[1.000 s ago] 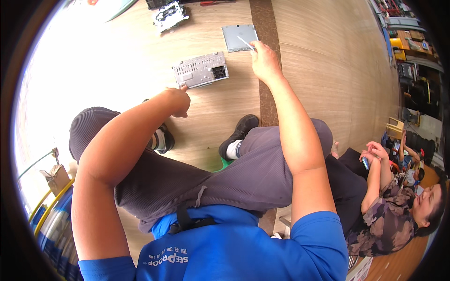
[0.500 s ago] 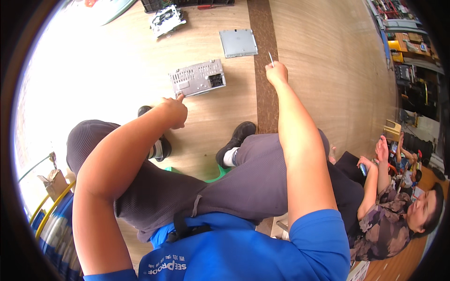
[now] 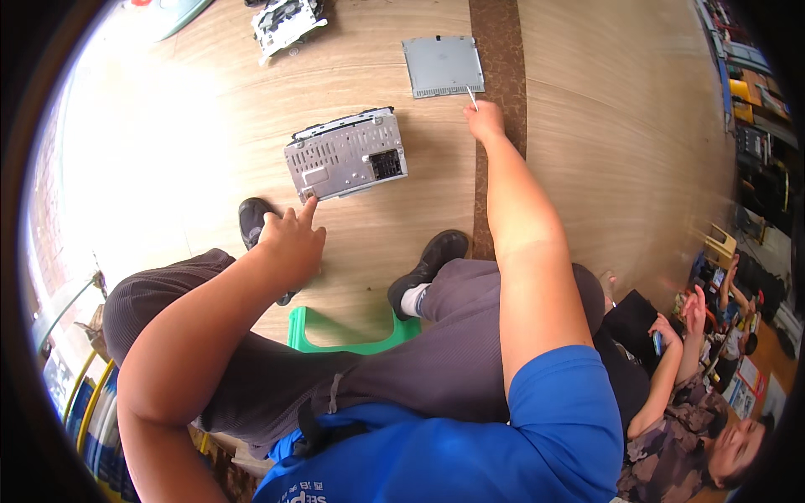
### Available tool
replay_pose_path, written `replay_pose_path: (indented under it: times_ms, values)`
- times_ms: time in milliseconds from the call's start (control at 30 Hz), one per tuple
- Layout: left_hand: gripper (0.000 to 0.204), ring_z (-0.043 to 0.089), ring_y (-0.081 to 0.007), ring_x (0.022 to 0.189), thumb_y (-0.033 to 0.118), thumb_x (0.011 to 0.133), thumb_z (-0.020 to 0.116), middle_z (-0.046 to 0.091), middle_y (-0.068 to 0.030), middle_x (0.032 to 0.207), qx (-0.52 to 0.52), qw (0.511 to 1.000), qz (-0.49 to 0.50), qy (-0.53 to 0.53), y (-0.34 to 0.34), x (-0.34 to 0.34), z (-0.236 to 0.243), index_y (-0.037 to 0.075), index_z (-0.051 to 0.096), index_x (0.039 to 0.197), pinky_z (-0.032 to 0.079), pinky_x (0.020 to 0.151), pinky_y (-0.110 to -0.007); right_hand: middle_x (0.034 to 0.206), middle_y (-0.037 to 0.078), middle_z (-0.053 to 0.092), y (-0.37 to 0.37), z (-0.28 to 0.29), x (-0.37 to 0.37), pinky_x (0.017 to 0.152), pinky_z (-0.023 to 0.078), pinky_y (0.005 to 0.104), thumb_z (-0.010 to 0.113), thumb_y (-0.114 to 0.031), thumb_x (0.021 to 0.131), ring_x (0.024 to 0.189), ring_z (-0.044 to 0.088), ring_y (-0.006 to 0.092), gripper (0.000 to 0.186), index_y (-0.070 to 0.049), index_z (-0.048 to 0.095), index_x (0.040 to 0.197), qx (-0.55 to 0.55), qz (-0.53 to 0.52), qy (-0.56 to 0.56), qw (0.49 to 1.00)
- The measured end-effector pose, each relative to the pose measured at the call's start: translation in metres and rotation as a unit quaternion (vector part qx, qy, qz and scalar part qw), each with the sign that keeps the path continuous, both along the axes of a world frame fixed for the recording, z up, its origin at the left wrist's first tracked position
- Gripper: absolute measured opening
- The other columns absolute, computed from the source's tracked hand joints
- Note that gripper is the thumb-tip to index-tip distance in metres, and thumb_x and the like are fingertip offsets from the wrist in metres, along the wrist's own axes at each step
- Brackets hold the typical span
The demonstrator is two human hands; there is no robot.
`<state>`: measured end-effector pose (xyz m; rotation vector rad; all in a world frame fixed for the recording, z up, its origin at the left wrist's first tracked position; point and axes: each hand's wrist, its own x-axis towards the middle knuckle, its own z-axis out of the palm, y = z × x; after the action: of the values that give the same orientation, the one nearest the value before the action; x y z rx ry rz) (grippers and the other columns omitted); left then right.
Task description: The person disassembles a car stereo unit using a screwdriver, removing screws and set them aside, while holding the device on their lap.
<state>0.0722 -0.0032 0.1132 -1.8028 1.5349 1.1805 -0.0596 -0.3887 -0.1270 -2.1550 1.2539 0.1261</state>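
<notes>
Our left hand (image 3: 291, 241), gripping nothing, fingertips the metal unit (image 3: 348, 157) on the floor (image 3: 352, 67), left of the brown strip (image 3: 501, 50); lopsided pressure could tip it. Our right hand (image 3: 485, 121) pinches a thin tool (image 3: 473, 98).

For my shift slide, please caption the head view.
Left hand at slotted metal box, right hand holding thin tool near grey panel.

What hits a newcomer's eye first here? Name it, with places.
First, the silvery slotted metal box on the floor, the left hand at its near-left corner. Then the thin pale tool in the right hand, by the flat grey panel. Bright green plastic shows below centre.
</notes>
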Motion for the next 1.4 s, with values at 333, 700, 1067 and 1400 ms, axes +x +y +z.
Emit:
replay_pose_path:
  times_ms: [333, 700, 1067, 1400]
  values:
    - [0.066, 0.046, -0.0363, 0.129, 0.040, 0.079, 0.076, 0.028, -0.0286, 0.154, -0.016, 0.999, -0.032, -0.037, 0.001, -0.005, -0.004, 0.008, 0.054, 0.132, 0.044, 0.094, -0.050, 0.092, 0.016, 0.071, 0.003, 0.000, 0.064, 0.079, 0.052, 0.0404, 0.069, -0.024, 0.087, 0.089, 0.068, 0.0314, 0.018, -0.008, 0.072, 0.095, -0.009, 0.089, 0.017, 0.996]
    - [0.064, 0.046, -0.0381, 0.128, 0.039, 0.081, 0.075, 0.026, -0.0303, 0.154, 0.005, 1.000, -0.017, -0.024, -0.003, -0.006, 0.001, 0.006, 0.053, 0.132, 0.043, 0.094, -0.050, 0.112, 0.018, 0.069, 0.021, 0.008, 0.091, 0.090, 0.053, 0.0437, 0.059, -0.018, 0.091, 0.108, 0.065, 0.0355, 0.024, -0.008, 0.072, 0.108, -0.022, 0.102, 0.156, 0.982]
    - [0.061, 0.049, -0.0367, 0.124, 0.039, 0.082, 0.074, 0.028, -0.0310, 0.153, -0.020, 0.999, -0.030, -0.030, -0.003, -0.006, 0.000, 0.006, 0.055, 0.129, 0.045, 0.091, -0.048, 0.110, 0.019, 0.068, 0.017, -0.017, 0.082, 0.088, 0.052, 0.0467, 0.058, -0.024, 0.093, 0.104, 0.064, 0.0389, 0.021, -0.008, 0.069, 0.102, -0.084, 0.073, 0.129, 0.985]
    - [0.060, 0.051, -0.0373, 0.124, 0.041, 0.082, 0.072, 0.037, -0.0272, 0.149, -0.033, 0.998, -0.036, -0.027, -0.006, -0.006, 0.003, 0.004, 0.057, 0.127, 0.046, 0.090, -0.051, 0.104, 0.021, 0.069, 0.010, 0.012, 0.064, 0.085, 0.053, 0.0439, 0.059, -0.020, 0.091, 0.098, 0.066, 0.0376, 0.022, -0.005, 0.069, 0.102, -0.068, 0.046, 0.031, 0.996]
